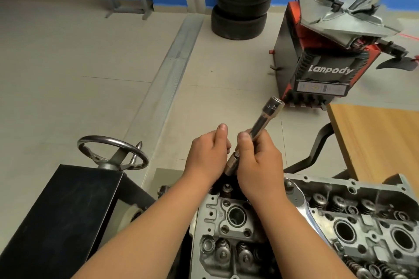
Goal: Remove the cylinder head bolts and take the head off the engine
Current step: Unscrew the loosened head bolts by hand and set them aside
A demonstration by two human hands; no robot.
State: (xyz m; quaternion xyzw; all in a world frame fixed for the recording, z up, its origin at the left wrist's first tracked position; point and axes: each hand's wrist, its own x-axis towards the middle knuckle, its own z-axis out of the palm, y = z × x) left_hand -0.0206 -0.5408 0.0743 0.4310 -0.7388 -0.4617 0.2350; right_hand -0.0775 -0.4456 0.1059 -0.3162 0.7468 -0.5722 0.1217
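Note:
The cylinder head (283, 229) lies at the lower right, with its valve springs and round bores exposed. Above its far end I hold a chrome socket extension bar (266, 118) that tilts up and to the right. My right hand (256, 163) grips the bar around its middle. My left hand (208, 154) curls round the socket (231, 164) at the bar's lower end, thumb pointing up. The socket's tip hangs just above the head's far edge. What lies under my hands is hidden.
A black engine stand box (56, 222) with a chrome handwheel (113, 152) stands at the left. A red and black tyre changer (326, 70) and stacked tyres (244, 0) stand on the floor behind. A wooden tabletop (381, 140) is at the right.

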